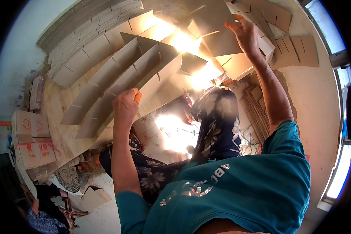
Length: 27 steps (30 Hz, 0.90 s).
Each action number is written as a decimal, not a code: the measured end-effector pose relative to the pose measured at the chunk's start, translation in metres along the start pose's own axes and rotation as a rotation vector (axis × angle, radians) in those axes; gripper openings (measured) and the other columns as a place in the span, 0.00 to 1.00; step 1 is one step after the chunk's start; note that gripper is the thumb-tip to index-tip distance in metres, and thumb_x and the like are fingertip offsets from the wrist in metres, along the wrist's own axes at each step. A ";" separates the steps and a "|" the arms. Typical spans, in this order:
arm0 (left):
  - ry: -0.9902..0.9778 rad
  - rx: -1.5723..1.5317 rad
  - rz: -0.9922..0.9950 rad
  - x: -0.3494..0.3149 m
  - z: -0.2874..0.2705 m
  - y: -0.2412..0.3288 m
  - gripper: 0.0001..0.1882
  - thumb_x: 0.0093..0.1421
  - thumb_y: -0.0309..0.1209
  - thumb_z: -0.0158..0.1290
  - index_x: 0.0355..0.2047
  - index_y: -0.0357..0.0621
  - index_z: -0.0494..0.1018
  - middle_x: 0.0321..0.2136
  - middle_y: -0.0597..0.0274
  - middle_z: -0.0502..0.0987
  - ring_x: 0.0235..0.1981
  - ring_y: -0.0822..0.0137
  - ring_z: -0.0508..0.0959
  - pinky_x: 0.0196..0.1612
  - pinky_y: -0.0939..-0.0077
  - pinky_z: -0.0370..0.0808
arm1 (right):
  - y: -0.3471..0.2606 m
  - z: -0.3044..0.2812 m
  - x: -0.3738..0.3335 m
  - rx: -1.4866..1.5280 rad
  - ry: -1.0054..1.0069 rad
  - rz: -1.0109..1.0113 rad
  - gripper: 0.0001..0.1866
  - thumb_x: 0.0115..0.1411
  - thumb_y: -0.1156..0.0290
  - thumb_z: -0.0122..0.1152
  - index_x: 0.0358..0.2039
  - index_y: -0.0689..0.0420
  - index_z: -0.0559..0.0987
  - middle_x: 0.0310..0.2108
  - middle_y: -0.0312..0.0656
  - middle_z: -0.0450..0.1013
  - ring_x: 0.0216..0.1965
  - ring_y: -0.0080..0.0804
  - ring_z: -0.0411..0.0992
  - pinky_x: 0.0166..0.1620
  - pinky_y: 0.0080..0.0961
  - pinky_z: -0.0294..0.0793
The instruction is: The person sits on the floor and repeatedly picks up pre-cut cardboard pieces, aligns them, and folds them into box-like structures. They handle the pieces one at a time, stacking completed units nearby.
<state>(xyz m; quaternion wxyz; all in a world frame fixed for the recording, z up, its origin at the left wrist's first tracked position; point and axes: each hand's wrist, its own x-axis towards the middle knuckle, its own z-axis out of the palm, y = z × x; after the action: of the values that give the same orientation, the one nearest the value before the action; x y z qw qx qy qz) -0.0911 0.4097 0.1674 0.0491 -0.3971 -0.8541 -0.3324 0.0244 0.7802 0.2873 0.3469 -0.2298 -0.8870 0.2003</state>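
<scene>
Several long slotted cardboard strips (123,76) stand on edge side by side on a wooden board, a cross strip (169,50) running over their far ends. My left hand (124,107) is closed at the near edge of the closest strip, orange covers on its fingertips. At the upper right my right hand (245,37) has its thumb and fingers at the right edge of a tilted cardboard sheet (216,29), seemingly pinching it. The inner sides of both grips are hidden. A small dark-looking cardboard flap (193,63) projects between the hands, beside the bright glare.
Stacked slotted cardboard (89,52) lines the far left. More slotted pieces (298,50) lie at the far right. A taped carton (33,138) sits at the left on the plywood board (62,134). Another person's patterned sleeve (46,222) shows at lower left.
</scene>
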 end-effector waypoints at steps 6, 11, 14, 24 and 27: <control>-0.019 -0.016 -0.015 0.002 -0.003 0.003 0.08 0.48 0.26 0.59 0.30 0.37 0.74 0.26 0.49 0.76 0.29 0.50 0.76 0.31 0.61 0.73 | -0.031 0.006 0.009 0.247 -0.248 0.175 0.17 0.52 0.70 0.62 0.41 0.67 0.76 0.28 0.41 0.77 0.29 0.21 0.74 0.33 0.18 0.72; -0.018 -0.001 0.035 0.003 -0.002 0.003 0.08 0.49 0.26 0.58 0.30 0.37 0.74 0.26 0.49 0.76 0.28 0.51 0.76 0.31 0.63 0.72 | -0.057 0.016 -0.002 0.437 -0.427 -0.112 0.21 0.54 0.69 0.61 0.46 0.66 0.73 0.31 0.41 0.77 0.30 0.21 0.74 0.36 0.18 0.73; -0.035 -0.013 0.020 0.003 -0.003 0.006 0.09 0.50 0.27 0.57 0.31 0.36 0.75 0.27 0.48 0.77 0.28 0.50 0.76 0.31 0.63 0.72 | -0.103 0.020 -0.014 0.252 -0.529 -0.134 0.24 0.53 0.73 0.58 0.51 0.63 0.70 0.32 0.40 0.77 0.32 0.20 0.75 0.37 0.18 0.74; -0.035 0.008 0.022 0.003 -0.001 0.008 0.07 0.49 0.27 0.58 0.29 0.39 0.75 0.26 0.50 0.77 0.28 0.50 0.76 0.31 0.63 0.73 | -0.110 0.066 -0.024 0.285 -0.484 -0.428 0.25 0.52 0.78 0.58 0.52 0.51 0.72 0.25 0.48 0.76 0.25 0.31 0.75 0.31 0.26 0.75; -0.025 0.005 0.013 0.001 -0.001 0.003 0.07 0.49 0.27 0.58 0.29 0.39 0.75 0.26 0.50 0.77 0.28 0.51 0.77 0.31 0.63 0.73 | -0.121 0.061 -0.021 0.250 -0.543 -0.350 0.24 0.52 0.78 0.58 0.52 0.54 0.72 0.26 0.48 0.76 0.26 0.32 0.76 0.32 0.26 0.75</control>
<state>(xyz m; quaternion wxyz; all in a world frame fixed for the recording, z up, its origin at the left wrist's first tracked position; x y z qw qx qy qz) -0.0895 0.4111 0.1698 0.0416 -0.4066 -0.8529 -0.3248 -0.0375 0.6584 0.2978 0.1530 0.0318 -0.9414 0.2989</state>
